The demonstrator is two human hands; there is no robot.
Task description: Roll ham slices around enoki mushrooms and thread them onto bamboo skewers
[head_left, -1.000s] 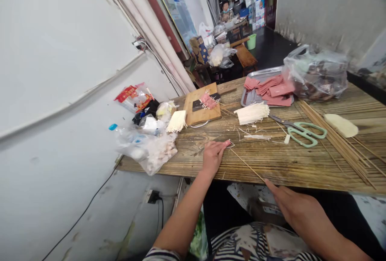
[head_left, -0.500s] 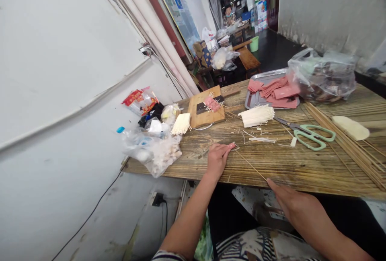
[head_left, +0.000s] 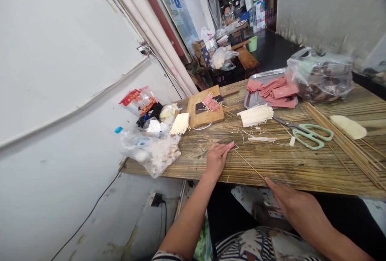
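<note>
My left hand (head_left: 216, 157) is closed on a small pink meat roll (head_left: 230, 145) at the table's near side, with pale enoki stems poking out of its right end. A thin wooden skewer (head_left: 249, 164) runs from that roll down to my right hand (head_left: 294, 201), whose fingers pinch its near end at the table edge. Beyond my hands lie a bundle of enoki mushrooms (head_left: 255, 116) and loose stems (head_left: 261, 139). Finished-looking rolls (head_left: 212, 103) on skewers rest across a knife on the wooden cutting board (head_left: 197, 121). My fingers partly hide the held roll.
Scissors with green handles (head_left: 312, 135), a stack of skewers (head_left: 340, 142) and a pale oval slice (head_left: 348, 127) lie right. Behind them are a metal tray (head_left: 250, 99) of pink slices and a plastic bag (head_left: 321, 76). Bags (head_left: 150, 148) crowd the left; a person (head_left: 227, 16) sits far back.
Almost nothing differs. The view has shifted very slightly; both hands keep the same hold on the roll and the skewer.
</note>
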